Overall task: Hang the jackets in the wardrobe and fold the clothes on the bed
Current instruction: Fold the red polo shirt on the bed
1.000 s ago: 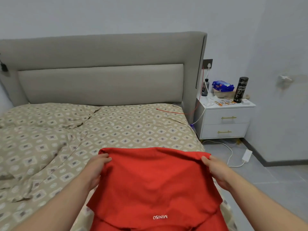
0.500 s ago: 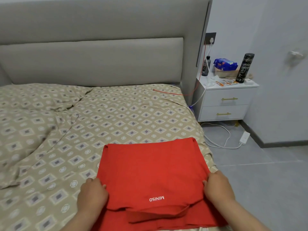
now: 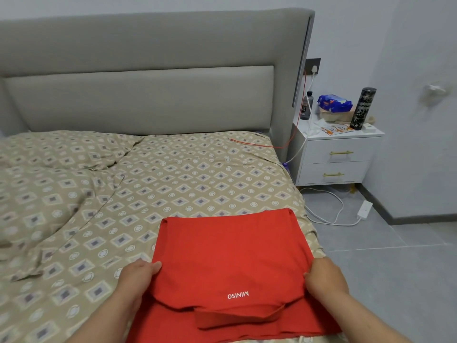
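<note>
A red garment (image 3: 230,253) with white upside-down MINISO lettering lies folded on the near right corner of the bed (image 3: 173,184). Its upper layer is folded over a lower layer that sticks out toward me. My left hand (image 3: 138,276) grips the left edge of the upper layer, thumb on top. On the right edge, my right hand (image 3: 324,276) grips the cloth with curled fingers. No jackets or wardrobe are in view.
A crumpled patterned duvet (image 3: 37,194) covers the bed's left side. A white nightstand (image 3: 336,157) with a bottle, flask and packets stands right of the grey headboard (image 3: 148,70). Cables and a power strip (image 3: 363,209) lie on the grey floor.
One second ago I held the red garment's top edge up. It has since been folded down flat on the bed, and both hands have moved to its near side edges.
</note>
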The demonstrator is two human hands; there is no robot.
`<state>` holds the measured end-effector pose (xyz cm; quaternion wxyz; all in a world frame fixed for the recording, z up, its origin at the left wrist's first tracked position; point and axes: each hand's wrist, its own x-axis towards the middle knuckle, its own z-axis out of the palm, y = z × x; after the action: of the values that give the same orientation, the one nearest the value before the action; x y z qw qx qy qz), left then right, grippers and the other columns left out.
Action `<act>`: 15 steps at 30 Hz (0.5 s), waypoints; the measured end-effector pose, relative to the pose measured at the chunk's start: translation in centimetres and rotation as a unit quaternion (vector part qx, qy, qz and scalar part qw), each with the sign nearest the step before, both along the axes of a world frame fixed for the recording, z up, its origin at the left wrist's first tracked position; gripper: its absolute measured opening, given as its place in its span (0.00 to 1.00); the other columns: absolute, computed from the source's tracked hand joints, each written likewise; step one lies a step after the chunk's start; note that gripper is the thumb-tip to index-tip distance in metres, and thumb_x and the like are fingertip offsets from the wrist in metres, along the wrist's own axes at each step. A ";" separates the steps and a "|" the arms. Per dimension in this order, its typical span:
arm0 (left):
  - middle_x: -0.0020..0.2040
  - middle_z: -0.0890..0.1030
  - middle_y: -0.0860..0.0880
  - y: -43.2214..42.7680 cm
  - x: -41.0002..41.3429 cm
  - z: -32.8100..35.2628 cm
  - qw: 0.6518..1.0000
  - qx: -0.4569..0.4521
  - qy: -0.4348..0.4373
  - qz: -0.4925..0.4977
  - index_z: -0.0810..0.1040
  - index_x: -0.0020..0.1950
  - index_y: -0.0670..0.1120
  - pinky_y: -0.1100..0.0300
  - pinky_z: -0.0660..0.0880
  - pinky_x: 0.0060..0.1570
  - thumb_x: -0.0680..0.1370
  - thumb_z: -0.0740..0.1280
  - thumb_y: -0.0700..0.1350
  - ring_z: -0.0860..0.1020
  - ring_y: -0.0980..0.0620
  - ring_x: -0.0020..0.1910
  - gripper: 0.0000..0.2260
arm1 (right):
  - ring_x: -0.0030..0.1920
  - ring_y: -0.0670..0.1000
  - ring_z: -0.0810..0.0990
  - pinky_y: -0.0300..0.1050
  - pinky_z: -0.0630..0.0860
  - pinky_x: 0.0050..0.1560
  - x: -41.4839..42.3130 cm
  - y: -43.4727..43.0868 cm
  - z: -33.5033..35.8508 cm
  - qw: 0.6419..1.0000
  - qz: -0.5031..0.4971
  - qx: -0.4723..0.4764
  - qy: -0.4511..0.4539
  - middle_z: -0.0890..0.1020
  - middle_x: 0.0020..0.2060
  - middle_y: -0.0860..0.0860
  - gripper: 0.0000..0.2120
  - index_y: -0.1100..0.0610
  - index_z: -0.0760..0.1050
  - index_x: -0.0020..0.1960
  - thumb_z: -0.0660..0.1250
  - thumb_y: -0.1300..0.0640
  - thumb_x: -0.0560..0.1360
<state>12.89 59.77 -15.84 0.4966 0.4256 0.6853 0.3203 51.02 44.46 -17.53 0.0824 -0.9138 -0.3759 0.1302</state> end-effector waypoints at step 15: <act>0.41 0.86 0.45 -1.5 1.2 -0.2 0.966 -0.115 -0.219 0.074 0.80 0.50 0.42 0.51 0.82 0.41 0.79 0.69 0.43 0.82 0.46 0.42 0.04 | 0.44 0.52 0.81 0.45 0.80 0.31 -0.1 0.4 0.9 0.751 -0.251 0.260 0.552 0.83 0.47 0.54 0.05 0.54 0.76 0.53 0.63 0.60 0.80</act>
<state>14.12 58.29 -16.02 0.6552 0.2335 0.6215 0.3604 50.89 44.84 -16.61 0.5397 -0.6878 -0.0412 0.4836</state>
